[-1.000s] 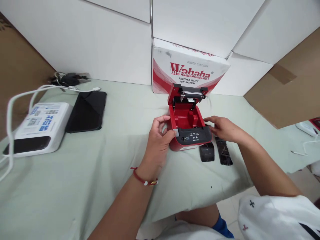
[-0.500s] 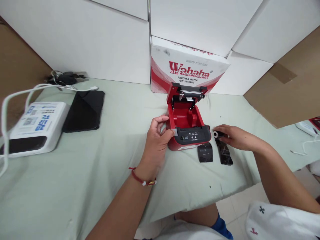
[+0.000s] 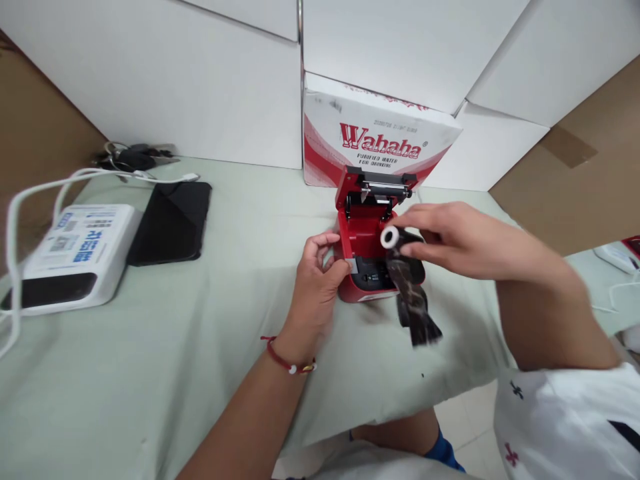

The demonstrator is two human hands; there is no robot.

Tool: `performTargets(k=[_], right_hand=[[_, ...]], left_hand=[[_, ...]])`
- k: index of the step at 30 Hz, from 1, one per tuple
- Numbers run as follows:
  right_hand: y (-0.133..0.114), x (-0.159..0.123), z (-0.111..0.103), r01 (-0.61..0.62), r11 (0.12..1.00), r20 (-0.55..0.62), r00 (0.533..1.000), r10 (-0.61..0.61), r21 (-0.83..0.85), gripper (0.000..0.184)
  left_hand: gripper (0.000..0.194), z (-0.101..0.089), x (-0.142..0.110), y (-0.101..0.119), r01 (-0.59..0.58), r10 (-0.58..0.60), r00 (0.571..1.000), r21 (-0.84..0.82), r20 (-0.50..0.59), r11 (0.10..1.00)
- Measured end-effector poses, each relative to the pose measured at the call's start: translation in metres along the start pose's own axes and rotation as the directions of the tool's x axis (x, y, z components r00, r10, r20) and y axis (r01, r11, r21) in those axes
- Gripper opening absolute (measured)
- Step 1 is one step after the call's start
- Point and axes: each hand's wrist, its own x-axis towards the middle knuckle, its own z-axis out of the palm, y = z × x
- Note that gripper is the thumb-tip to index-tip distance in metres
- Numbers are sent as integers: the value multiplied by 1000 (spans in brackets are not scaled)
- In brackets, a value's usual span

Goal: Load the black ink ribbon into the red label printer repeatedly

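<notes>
A small red and black printer (image 3: 346, 285) stands on the cloth with its lid raised and its red inner bay showing. My left hand (image 3: 316, 277) grips its left side, the thumb on a grey tab at the front corner. Between the thumb and fingers of my right hand (image 3: 445, 240) is a small roll of black film (image 3: 407, 241) with a white core. The roll is held over the right part of the bay, partly hiding it. Its loose black strip (image 3: 416, 310) hangs down past the printer's front. Another dark piece on the cloth is mostly hidden behind this strip.
Behind the printer stands a Wahaha carton (image 3: 383, 143) against white boxes (image 3: 225, 87). To the left lie a black phone (image 3: 173, 223), a white device (image 3: 107, 247), a white cable (image 3: 15, 220) and keys (image 3: 135, 158). A brown carton (image 3: 575, 180) borders the right.
My right hand has lifted the black roll from the cloth and carried it left over the printer, its strip trailing. My left hand stays at the printer's left side.
</notes>
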Motion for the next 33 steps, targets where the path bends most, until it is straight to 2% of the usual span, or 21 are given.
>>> performTargets(k=[1,4,8,10,12,16,18,19,21,22,24,25,26,27,28,30,33], right_hand=[[-2,15,11,-51,995,-26,998,49,-82,34],[-12,46,33,-175,946,47,980,194,-275,36],[-24,64,41,-275,856,96,932,349,-438,39],[-25,71,42,-283,829,132,912,388,-482,37],[-22,79,46,-240,837,190,909,372,-492,32],[-12,84,49,-116,903,276,929,246,-414,23],[-11,74,46,-90,949,246,955,168,-301,25],[-12,66,43,-78,973,186,975,119,-218,27],[-14,48,37,-52,998,-44,998,51,-37,33],[-15,40,34,-47,998,-203,978,52,28,34],[-11,31,32,-65,997,-497,864,76,40,37],[-6,29,32,-83,997,-584,809,64,-7,39],[0,30,32,-98,993,-615,788,35,-69,42],[6,32,34,-100,986,-599,801,2,-131,46],[13,35,36,-91,979,-550,835,-23,-180,50],[22,40,39,-73,973,-451,892,-34,-218,54],[22,37,38,-93,967,-407,913,-13,-239,50]], left_hand=[[47,1,0,1,10,-10,1000,-2,-7,1000],[47,2,-2,2,8,-9,1000,-12,-28,1000],[44,3,-3,3,-3,2,1000,-21,-30,1000],[44,3,-2,2,0,0,1000,-7,-23,1000],[43,3,-2,1,-9,9,1000,13,-28,1000],[37,2,-4,-4,-51,54,998,99,-33,994],[34,1,-9,-6,-134,147,988,213,-45,968],[34,1,-13,-7,-200,221,974,292,-41,935],[41,-1,-20,-7,-364,402,915,480,25,798],[43,-1,-24,-7,-445,479,873,557,95,701],[43,-1,-31,-8,-587,588,769,639,250,496],[39,-1,-33,-9,-645,628,710,653,319,397],[36,0,-34,-10,-686,654,656,658,376,310],[32,1,-35,-11,-715,673,610,658,419,238],[29,2,-36,-12,-732,684,573,657,451,180],[27,3,-37,-14,-743,689,534,662,491,103],[20,3,-40,-14,-748,694,490,664,528,22]])
